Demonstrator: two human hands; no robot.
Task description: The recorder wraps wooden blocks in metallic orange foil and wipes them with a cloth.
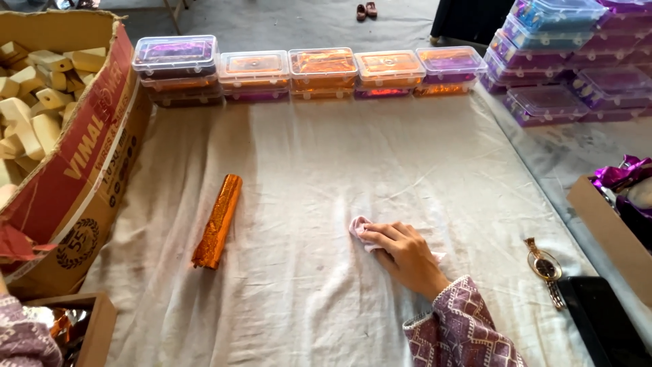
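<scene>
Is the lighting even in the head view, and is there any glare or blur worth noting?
Head view: soft, even light, faint shadows; sharp on the right hand pressing a small pink cloth; mild glare on the orange foil roll and the clear plastic box lids; the left hand is out of frame.

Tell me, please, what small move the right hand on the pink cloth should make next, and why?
Probably close the fingers and lift: the right hand lies flat on the small pink cloth, pressing it to the white table cover rather than gripping it. The orange foil roll lies apart to its left, untouched. The left hand cannot be seen; only a sleeve shows at the lower left corner.
</scene>
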